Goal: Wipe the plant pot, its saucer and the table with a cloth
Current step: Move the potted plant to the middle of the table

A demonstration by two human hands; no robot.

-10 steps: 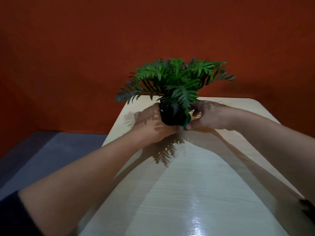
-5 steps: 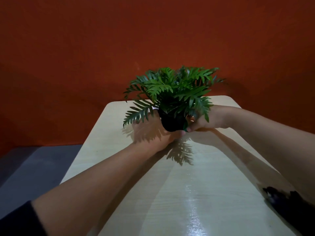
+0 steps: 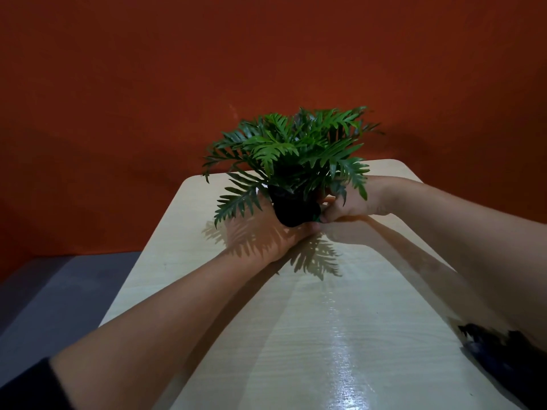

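A small black plant pot (image 3: 291, 207) with green fern-like leaves (image 3: 296, 143) is held over the far part of the pale wooden table (image 3: 340, 321). The plant's shadow falls on the table just below it. My left hand (image 3: 260, 235) grips the pot from the left and underneath. My right hand (image 3: 352, 202) pinches a small green cloth (image 3: 317, 216) against the pot's lower right side. Leaves cover part of both hands. I see no saucer that I can identify.
A dark, fuzzy-edged object (image 3: 503, 359) lies at the table's near right edge; what it is I cannot tell. An orange-red wall (image 3: 266, 69) stands behind the table. Grey floor (image 3: 59, 291) shows to the left.
The plant has turned a little in my hands and its leaves sit differently. The view has shifted, bringing the dark object into sight at lower right. Both hands stay on the pot.
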